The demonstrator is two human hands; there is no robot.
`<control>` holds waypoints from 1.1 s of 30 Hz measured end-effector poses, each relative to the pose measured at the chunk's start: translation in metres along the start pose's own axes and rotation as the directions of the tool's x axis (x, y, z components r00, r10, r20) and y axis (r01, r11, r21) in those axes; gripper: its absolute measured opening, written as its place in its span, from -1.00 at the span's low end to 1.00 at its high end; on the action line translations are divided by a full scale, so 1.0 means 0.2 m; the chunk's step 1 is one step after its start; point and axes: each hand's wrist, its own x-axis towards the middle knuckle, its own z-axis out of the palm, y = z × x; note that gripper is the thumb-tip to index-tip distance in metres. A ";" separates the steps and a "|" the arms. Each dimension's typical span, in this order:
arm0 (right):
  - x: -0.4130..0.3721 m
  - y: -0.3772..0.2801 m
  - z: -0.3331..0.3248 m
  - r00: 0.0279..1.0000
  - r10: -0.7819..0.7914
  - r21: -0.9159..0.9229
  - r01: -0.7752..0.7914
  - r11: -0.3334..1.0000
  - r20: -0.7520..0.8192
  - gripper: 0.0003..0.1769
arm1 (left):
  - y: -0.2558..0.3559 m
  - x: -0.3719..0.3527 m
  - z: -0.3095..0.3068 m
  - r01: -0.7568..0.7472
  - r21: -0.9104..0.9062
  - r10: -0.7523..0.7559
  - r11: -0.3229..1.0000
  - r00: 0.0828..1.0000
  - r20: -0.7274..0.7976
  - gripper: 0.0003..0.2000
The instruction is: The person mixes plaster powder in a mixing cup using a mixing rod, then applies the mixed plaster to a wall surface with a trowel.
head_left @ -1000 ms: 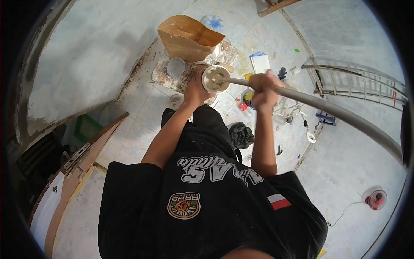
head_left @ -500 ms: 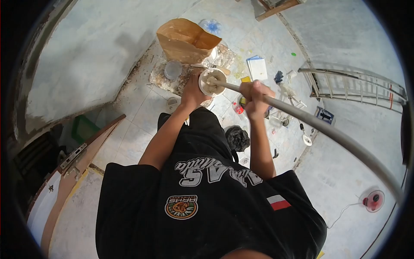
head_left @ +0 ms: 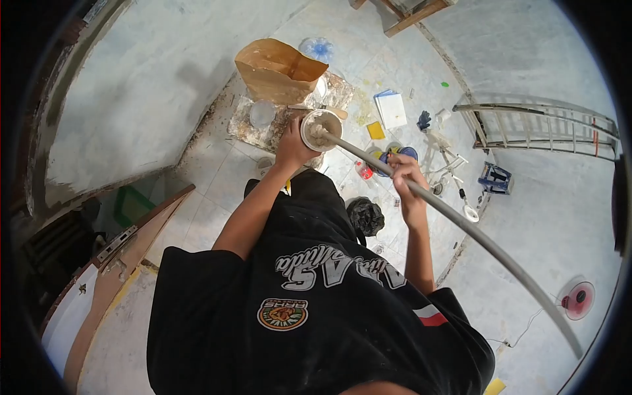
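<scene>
My left hand [head_left: 294, 146] is wrapped around the side of a white tub [head_left: 338, 141] that holds a pale, thick paste [head_left: 318, 126]. A long grey pole [head_left: 484, 238] slants down into the tub, its lower end in the paste. My right hand [head_left: 408, 176] grips the pole partway up, its fingers curled round the shaft. Behind the tub lies a tool with a wooden handle [head_left: 338, 113]. An open brown paper bag [head_left: 273, 69] stands just beyond, near a clear plastic container [head_left: 262, 114].
A stained board [head_left: 238, 125] lies under the bag. To the right are a yellow piece [head_left: 376, 130], white sheets [head_left: 394, 109], a red-labelled bottle [head_left: 363, 170] and a dark glove [head_left: 424, 120]. A ladder [head_left: 540, 113], blue stool [head_left: 495, 179] and fan [head_left: 578, 299] stand farther right.
My right hand has slid or shifted right and down along the view, farther up the pole from the tub. The pole's upper end has swung lower. My left hand stays on the tub.
</scene>
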 end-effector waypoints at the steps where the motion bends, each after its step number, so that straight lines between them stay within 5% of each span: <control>1: -0.03 -0.09 -0.02 0.999 0.003 -0.151 0.004 0.989 0.045 -0.84 | -0.03 0.00 0.01 -0.046 -0.041 0.046 0.998 0.999 -0.001 0.04; 6: -0.12 -0.41 -0.18 0.965 0.171 -0.430 -0.071 0.900 0.200 -0.76 | 0.01 0.00 -0.03 -0.058 -0.068 0.059 0.996 0.998 0.017 0.02; 9: -0.12 -0.47 -0.19 0.957 -0.131 -0.106 0.163 0.981 0.260 -0.37 | 0.01 -0.01 -0.02 -0.092 -0.111 0.093 0.990 0.996 0.008 -0.02; 10: -0.11 -0.47 -0.16 0.957 -0.132 -0.107 0.164 0.981 0.258 -0.37 | 0.00 0.00 -0.02 -0.109 -0.131 0.110 0.985 0.994 -0.003 -0.04; 12: -0.06 -0.45 -0.09 0.901 -0.364 0.237 0.309 0.921 0.237 -0.38 | 0.00 0.00 -0.03 -0.186 -0.105 0.186 0.977 0.982 -0.015 -0.04; 15: 0.06 -0.38 0.01 0.890 -0.440 0.318 0.386 0.866 0.117 -0.42 | 0.01 0.01 -0.02 -0.225 -0.119 0.227 0.967 0.974 0.004 0.01; 20: 0.32 -0.23 0.17 0.946 -0.323 0.520 0.279 0.807 -0.006 -0.59 | -0.02 0.01 -0.02 -0.182 -0.157 0.187 0.971 0.982 0.016 0.15; 27: 0.51 0.06 0.36 0.992 -0.100 0.433 0.057 0.900 0.076 -0.55 | -0.02 0.07 0.00 -0.160 -0.268 0.167 0.950 0.986 0.005 0.32; 29: 0.52 0.14 0.40 0.999 -0.017 0.250 0.004 0.968 0.050 -0.49 | -0.06 0.08 0.04 -0.174 -0.291 0.186 0.941 0.982 0.012 0.23; 32: 0.54 0.15 0.41 0.998 -0.050 0.240 0.037 0.970 0.047 -0.46 | -0.05 0.09 0.00 -0.145 -0.135 0.159 0.980 0.982 0.103 0.09; 33: 0.55 0.11 0.42 1.000 -0.025 0.245 0.022 0.969 0.010 -0.41 | -0.06 0.10 0.00 -0.147 -0.249 0.164 0.957 0.985 0.048 0.00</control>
